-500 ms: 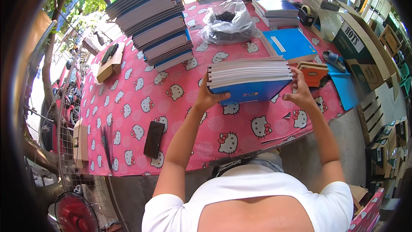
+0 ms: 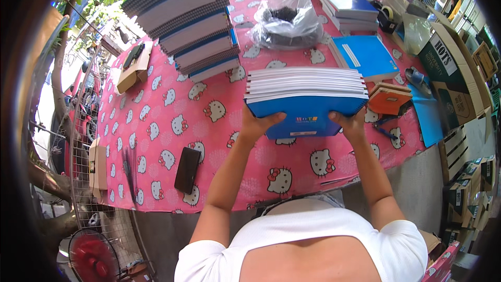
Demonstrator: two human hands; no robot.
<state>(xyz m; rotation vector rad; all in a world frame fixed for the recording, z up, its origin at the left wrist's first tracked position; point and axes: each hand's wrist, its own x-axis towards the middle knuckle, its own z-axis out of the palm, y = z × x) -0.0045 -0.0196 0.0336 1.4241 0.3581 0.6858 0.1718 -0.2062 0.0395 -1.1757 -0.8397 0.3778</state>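
Left hand: the left hand (image 2: 257, 124) is clamped on the near left corner of the stack of notebooks (image 2: 307, 99), fingers curled under and thumb up against the blue cover.
Right hand: the right hand (image 2: 350, 123) grips the near right corner of that same stack, fingers wrapped tight on the edge, nothing loose about it.
Stack: blue-covered notebooks, white page edges showing in layers, held level above the middle of the table (image 2: 172, 141), between both hands and close to the person's chest side.
Table: a pink cloth with a white cartoon cat print covers it from edge to edge.
Far left: a tall leaning pile of spiral-bound notebooks (image 2: 188, 21) sits well apart from the held stack.
Far middle: a clear plastic bag (image 2: 288, 21) with dark contents rests behind the stack.
Right of the stack: a single blue notebook (image 2: 365, 56) lies flat, and small orange pads (image 2: 389, 99) sit just beside the held stack's right end.
Near left: a black phone (image 2: 187, 169) lies flat on the cloth, well clear of both hands.
Right edge: cardboard boxes (image 2: 459, 89) stand beside the table.
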